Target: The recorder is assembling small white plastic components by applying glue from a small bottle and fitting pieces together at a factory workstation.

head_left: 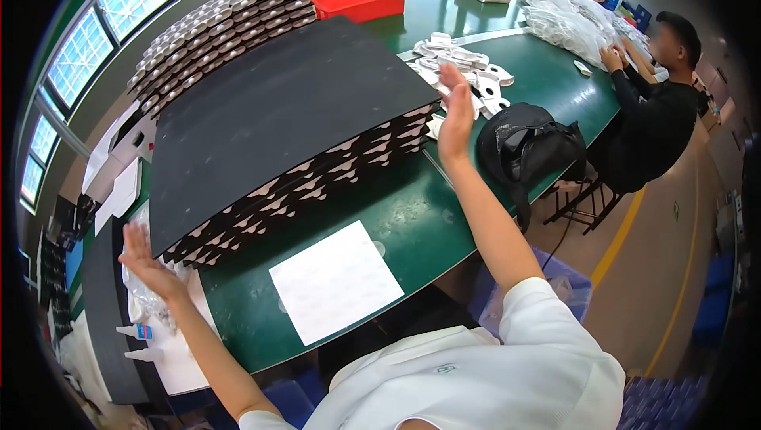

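A large black sheet lies on a stack of black trays with pale pieces in their rows. At its left near corner is my left hand, open with its fingers outstretched. My right hand is held upright beside the right corner, open and flat. Neither hand holds anything; whether the palms touch the sheet or tray edges I cannot tell. In front of the stack, a white square sheet of paper rests on the green table.
Behind stands another stack of filled trays, beside a red bin. Loose white plastic parts and a black bag sit on the right. Small bottles stand at the left. A seated co-worker works beside plastic bags.
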`<state>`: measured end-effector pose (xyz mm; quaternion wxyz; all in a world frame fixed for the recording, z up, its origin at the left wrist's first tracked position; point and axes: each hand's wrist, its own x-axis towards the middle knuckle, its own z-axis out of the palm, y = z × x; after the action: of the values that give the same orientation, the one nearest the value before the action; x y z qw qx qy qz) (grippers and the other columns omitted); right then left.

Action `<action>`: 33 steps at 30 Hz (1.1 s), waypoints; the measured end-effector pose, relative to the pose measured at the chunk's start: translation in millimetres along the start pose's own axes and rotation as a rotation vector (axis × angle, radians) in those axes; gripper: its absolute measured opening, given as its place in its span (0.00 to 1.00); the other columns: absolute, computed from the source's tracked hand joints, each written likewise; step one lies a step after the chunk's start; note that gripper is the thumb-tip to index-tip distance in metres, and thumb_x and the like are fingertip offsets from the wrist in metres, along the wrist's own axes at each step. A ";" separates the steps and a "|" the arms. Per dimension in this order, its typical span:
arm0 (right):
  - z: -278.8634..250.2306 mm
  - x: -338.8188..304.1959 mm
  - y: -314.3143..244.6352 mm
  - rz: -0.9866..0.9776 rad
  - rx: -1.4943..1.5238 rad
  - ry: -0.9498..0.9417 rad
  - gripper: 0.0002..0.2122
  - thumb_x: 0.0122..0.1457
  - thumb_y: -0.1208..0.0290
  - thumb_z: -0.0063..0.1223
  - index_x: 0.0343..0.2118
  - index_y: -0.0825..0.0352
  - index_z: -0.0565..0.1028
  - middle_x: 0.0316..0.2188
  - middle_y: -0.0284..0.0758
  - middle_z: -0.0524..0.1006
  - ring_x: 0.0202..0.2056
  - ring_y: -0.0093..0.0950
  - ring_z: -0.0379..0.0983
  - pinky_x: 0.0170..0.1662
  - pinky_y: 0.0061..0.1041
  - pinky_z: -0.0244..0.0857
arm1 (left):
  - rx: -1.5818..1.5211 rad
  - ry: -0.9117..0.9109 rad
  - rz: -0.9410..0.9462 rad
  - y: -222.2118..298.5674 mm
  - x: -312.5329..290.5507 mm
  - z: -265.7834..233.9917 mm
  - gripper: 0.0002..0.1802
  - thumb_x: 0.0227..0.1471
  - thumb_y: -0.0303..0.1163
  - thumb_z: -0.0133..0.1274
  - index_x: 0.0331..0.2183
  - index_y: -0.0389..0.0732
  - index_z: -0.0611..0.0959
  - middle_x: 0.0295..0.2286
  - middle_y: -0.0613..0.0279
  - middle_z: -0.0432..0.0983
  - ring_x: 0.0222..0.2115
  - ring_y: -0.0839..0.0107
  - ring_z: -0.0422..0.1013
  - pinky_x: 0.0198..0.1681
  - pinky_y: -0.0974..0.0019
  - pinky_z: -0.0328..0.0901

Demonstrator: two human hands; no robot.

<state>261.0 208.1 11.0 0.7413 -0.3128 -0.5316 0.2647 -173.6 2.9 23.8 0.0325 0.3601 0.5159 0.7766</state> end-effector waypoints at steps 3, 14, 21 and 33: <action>-31.8 19.3 32.3 0.045 -0.298 0.076 0.15 0.60 0.65 0.40 0.45 0.68 0.69 0.45 0.38 0.70 0.48 0.28 0.63 0.50 0.28 0.55 | 0.131 0.105 0.074 -14.9 35.7 -41.6 0.32 0.59 0.49 0.24 0.50 0.32 0.66 0.50 0.54 0.64 0.51 0.61 0.59 0.56 0.62 0.49; -36.4 -3.1 37.9 0.005 -1.258 -0.465 0.13 0.47 0.63 0.56 0.34 0.64 0.76 0.37 0.37 0.73 0.43 0.37 0.64 0.44 0.35 0.59 | 1.635 -0.706 0.025 -118.3 98.0 -141.5 0.37 0.49 0.51 0.40 0.57 0.45 0.56 0.56 0.45 0.48 0.56 0.45 0.48 0.57 0.57 0.47; -41.9 -1.7 32.5 0.069 -1.243 -0.419 0.13 0.45 0.64 0.59 0.34 0.62 0.76 0.34 0.37 0.73 0.41 0.37 0.65 0.43 0.34 0.61 | 1.710 -0.589 -0.081 -73.3 63.6 -78.7 0.33 0.48 0.57 0.38 0.54 0.56 0.58 0.54 0.42 0.53 0.49 0.34 0.56 0.52 0.47 0.53; -41.9 3.9 31.7 0.206 -1.154 -0.353 0.18 0.44 0.64 0.59 0.39 0.67 0.72 0.34 0.43 0.73 0.37 0.40 0.71 0.39 0.33 0.64 | 1.564 -0.403 0.072 -65.5 66.1 -91.8 0.16 0.49 0.46 0.43 0.33 0.44 0.68 0.30 0.45 0.72 0.35 0.45 0.68 0.36 0.51 0.61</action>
<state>300.2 224.4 -20.2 0.3236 -0.6652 -0.6709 0.0521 -298.0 -10.1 -14.5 -0.1616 0.4282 0.8821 0.1114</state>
